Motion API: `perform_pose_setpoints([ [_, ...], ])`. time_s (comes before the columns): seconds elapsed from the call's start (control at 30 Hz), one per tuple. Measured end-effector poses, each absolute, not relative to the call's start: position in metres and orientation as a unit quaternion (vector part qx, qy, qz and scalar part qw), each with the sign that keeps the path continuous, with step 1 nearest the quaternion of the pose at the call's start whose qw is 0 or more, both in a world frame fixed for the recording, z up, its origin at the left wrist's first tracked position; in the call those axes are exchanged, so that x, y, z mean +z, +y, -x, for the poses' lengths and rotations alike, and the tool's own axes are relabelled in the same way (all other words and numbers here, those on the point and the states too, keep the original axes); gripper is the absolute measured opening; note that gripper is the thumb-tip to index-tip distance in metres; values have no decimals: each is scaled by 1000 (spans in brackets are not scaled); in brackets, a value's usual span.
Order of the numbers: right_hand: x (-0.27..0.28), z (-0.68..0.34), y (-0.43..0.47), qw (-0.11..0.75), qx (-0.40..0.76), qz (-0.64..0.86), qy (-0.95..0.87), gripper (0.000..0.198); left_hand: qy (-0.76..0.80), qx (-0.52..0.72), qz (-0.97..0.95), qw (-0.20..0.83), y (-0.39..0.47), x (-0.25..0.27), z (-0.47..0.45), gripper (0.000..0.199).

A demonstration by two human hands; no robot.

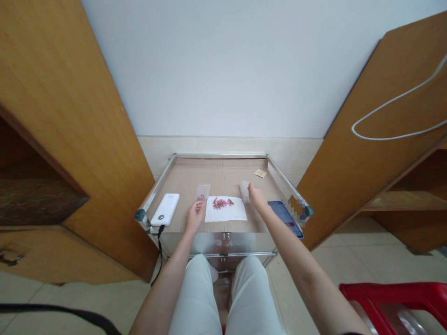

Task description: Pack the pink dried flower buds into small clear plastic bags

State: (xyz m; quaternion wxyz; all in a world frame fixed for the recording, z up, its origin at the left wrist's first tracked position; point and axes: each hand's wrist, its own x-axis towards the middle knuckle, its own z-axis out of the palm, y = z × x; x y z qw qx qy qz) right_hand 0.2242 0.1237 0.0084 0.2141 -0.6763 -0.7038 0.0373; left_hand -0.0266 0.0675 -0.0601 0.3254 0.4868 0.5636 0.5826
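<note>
Fingers curled, my left hand (196,215) is beside the left edge of a white paper sheet (226,216); what it holds, if anything, is too small to make out. Just beyond it lies a clear plastic bag (203,191) with a few pink bits at its near end. Small pink dried buds (221,204) are spread in a loose heap on the sheet. To the right, my right hand (257,197) is closed, its fingertips at the edge of a clear, whitish plastic bag (245,190). That bag is partly hidden by the hand.
A white power bank (165,209) with a black cable lies at the table's left. At the right is a phone (285,218), with a small tan paper piece (260,173) farther back. Metal rails (220,156) edge the tabletop. A red stool (394,291) stands lower right.
</note>
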Motion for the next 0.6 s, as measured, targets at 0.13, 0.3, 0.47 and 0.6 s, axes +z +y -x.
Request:
perform_pose_setpoints([
  [0.13,-5,-216,124,206,50,700,-683,19,570,572,-507,302,64,-56,25,22],
  [0.3,-5,-219,130,256,76,722,-638,21,577,565,-513,289,64,-58,25,24],
  [0.47,-1,-219,136,250,58,725,-639,33,578,568,-508,291,66,-61,24,22],
  [0.6,4,-210,139,195,18,725,-661,38,573,576,-503,294,65,-60,24,21],
])
